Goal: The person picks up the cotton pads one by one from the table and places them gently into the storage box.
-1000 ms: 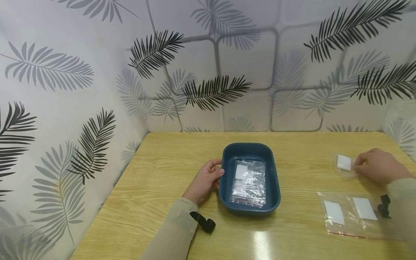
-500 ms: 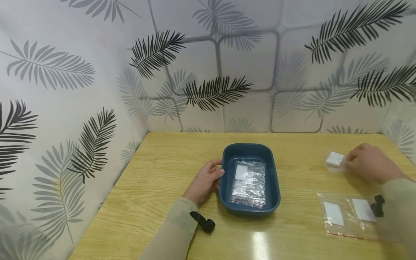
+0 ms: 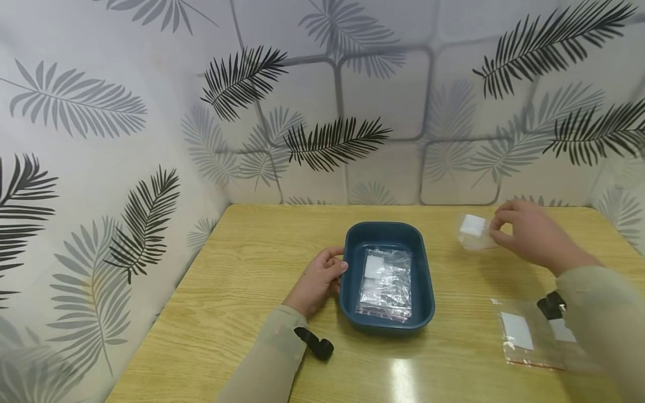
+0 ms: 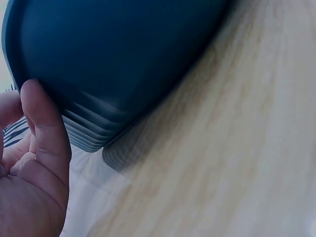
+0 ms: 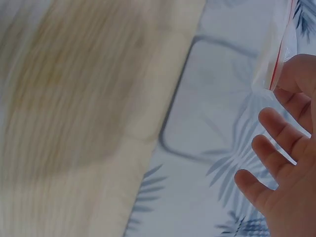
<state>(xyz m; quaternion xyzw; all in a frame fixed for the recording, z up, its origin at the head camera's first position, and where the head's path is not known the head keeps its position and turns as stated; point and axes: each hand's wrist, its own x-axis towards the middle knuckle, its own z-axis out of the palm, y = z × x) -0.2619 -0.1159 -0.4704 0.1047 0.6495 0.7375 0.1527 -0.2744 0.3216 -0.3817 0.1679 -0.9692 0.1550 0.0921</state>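
A dark blue plastic bin (image 3: pixel 427 280) stands mid-table with clear zip bags (image 3: pixel 395 285) lying flat inside, white squares showing in them. My left hand (image 3: pixel 317 280) holds the bin's left side. Its thumb (image 4: pixel 44 118) lies against the rim in the left wrist view. Raised above the table at the back right, my right hand (image 3: pixel 534 232) pinches a small clear zip bag (image 3: pixel 473 228) between thumb and forefinger, a white square inside it. The right wrist view shows the bag's red seal line, while the other fingers (image 5: pixel 274 155) are spread and free.
More clear zip bags with white pieces (image 3: pixel 517 331) lie on the wooden table (image 3: pixel 262 252) at the right front, partly under the right sleeve. A leaf-patterned wall (image 3: pixel 383 168) stands behind the table.
My right hand has carried the pinched zip bag up and leftward, from the far right of the table toward the bin. The left hand and the bin have stayed put.
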